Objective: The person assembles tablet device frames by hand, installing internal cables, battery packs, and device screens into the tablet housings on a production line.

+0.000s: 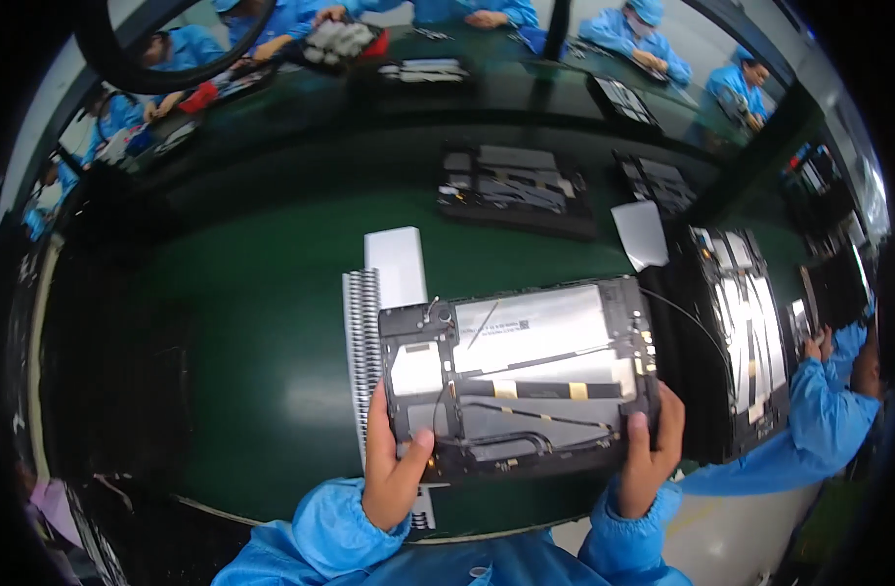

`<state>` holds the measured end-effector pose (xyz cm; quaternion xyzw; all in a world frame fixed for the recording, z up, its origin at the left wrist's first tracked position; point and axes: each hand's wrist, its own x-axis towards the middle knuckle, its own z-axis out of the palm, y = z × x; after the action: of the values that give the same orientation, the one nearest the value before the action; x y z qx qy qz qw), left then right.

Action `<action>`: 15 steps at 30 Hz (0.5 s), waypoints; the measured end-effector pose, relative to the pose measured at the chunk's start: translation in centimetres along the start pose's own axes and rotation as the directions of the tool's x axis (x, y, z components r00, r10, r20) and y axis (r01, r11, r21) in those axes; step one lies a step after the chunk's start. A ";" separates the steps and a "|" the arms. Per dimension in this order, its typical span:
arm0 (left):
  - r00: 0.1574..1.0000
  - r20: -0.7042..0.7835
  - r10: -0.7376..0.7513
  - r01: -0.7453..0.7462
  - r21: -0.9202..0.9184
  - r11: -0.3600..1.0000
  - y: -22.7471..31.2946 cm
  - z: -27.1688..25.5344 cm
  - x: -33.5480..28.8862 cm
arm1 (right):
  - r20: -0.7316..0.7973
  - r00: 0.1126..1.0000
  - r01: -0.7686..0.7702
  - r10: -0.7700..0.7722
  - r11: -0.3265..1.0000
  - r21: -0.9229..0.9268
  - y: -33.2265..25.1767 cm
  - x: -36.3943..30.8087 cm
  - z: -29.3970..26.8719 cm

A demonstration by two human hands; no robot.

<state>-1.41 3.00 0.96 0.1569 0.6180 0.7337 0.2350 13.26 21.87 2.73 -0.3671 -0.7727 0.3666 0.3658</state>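
Observation:
An opened tablet (535, 415) with a silver battery, black inner frame, dark cables and small yellow tape pieces is held in front of me, above the bench. My left hand (392, 479) grips its left edge, thumb on the face near the lower left corner. Closed on the right edge is my right hand (653, 454), its thumb also on top. The fingers beneath the tablet are hidden. Partly covered by the tablet's left side lies a white strip with a row of small dark parts (362, 313). Behind it sits a blank white card (395, 259).
The bench top (262, 352) is green. Another opened tablet (745, 322) rests on a black stack at the right. Further back are a black tray (516, 217) of tablet parts and a white sheet (640, 234). A co-worker's blue sleeve (833, 420) is close on the right; several people work across the bench.

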 end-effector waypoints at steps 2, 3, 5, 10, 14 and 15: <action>0.995 -0.100 -0.010 -0.011 -0.204 0.979 1.2 -1.6 -1.2 | 0.055 0.989 0.136 -0.135 0.991 -0.013 -2.1 0.7 0.8; 0.979 -0.169 -0.111 0.025 -0.445 0.895 1.9 -2.2 -1.4 | 0.078 0.977 0.197 -0.196 0.980 -0.005 -2.9 1.1 1.4; 0.970 -0.141 -0.198 0.072 -0.612 0.787 1.3 -5.5 -1.9 | 0.204 0.937 0.272 -0.283 0.959 0.079 -4.4 2.2 3.5; 0.829 -0.555 -0.070 -0.330 -0.586 0.740 -3.1 -10.9 -2.1 | 0.554 0.788 0.146 -0.267 0.956 0.254 -6.0 3.9 10.4; 0.555 -0.832 0.000 -0.507 -0.338 0.793 -6.4 -13.1 -0.3 | 0.593 0.765 0.093 -0.250 0.955 0.282 -6.1 5.5 10.0; 0.491 -0.871 -0.015 -0.509 -0.301 0.806 -6.4 -13.4 0.0 | 0.589 0.773 0.092 -0.235 0.961 0.263 -5.8 6.3 9.8</action>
<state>-7.37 -7.34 -7.85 -0.1953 0.3961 0.8804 -0.1727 0.41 21.55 4.95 -0.1162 -0.8332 0.5154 0.1630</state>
